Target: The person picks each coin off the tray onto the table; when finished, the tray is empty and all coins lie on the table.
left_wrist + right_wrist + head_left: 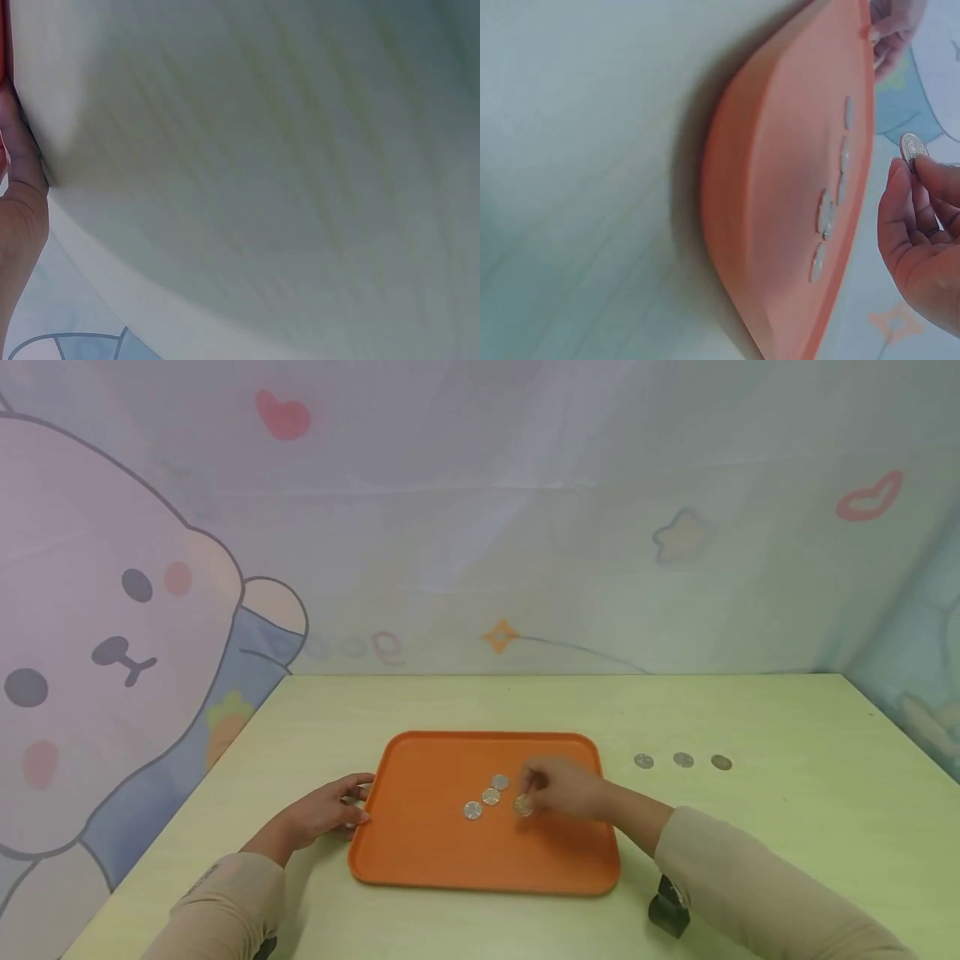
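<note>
An orange tray [420, 860] lies on the table with several silvery coins on it, among them one coin [472, 810] left of the middle. My right hand [562, 789] is over the tray's right half. Between its thumb and fingertips it pinches a coin [911, 148], raised on edge in the right wrist view. At the tray's left side my left hand [330, 810] holds the rim, its thumb at the edge and fingers beside it. Only part of the left hand [22, 202] shows in the left wrist view. The right hand hides some of the tray.
Right of the tray, 3 more coins lie in a row on the pale yellow-green table [780, 843], the middle one [683, 760] silvery. A printed cloth backdrop [465, 543] hangs behind the table. A black device [669, 910] is under the right wrist.
</note>
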`<state>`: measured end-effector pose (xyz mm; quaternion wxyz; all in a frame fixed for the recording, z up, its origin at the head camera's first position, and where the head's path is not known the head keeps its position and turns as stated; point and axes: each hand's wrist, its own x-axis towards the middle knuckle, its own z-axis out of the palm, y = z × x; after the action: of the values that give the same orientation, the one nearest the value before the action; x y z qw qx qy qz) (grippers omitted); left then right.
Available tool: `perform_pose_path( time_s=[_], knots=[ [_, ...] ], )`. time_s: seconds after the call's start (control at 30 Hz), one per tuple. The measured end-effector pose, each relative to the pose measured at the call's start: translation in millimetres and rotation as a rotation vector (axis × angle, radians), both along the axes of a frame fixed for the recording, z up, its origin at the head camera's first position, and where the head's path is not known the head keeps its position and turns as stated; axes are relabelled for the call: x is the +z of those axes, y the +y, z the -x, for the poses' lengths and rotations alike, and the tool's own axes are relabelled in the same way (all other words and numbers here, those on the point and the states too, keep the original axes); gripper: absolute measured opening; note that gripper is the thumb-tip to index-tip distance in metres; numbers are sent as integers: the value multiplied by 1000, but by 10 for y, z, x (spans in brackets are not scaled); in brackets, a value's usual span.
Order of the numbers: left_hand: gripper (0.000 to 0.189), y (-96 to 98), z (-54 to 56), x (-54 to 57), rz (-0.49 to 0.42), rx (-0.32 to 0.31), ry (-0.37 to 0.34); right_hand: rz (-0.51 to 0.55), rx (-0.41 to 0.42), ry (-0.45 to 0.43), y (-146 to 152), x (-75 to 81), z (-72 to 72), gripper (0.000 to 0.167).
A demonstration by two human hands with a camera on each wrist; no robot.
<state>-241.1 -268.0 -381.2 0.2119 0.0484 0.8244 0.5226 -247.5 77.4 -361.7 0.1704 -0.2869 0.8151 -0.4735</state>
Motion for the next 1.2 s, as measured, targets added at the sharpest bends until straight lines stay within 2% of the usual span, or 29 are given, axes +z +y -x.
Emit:
perform_pose_path(
  time_s=[0.27,0.6,0.73,0.9,1.2],
  knots=[
    [58,5,-2,-2,9,16,-3,53,-2,-12,153,73,14,10],
    [59,-12,2,-7,-1,8,-4,120,-22,-78,381,131,9,7],
    [59,-7,6,-1,-3,15,-8,125,-31,-76,519,116,24,8],
    [60,2,1,0,-12,-9,-5,127,-64,-77,746,96,27,13],
    [59,-30,0,-7,-4,-10,7,82,-145,-51,1135,88,43,22]
  ],
)
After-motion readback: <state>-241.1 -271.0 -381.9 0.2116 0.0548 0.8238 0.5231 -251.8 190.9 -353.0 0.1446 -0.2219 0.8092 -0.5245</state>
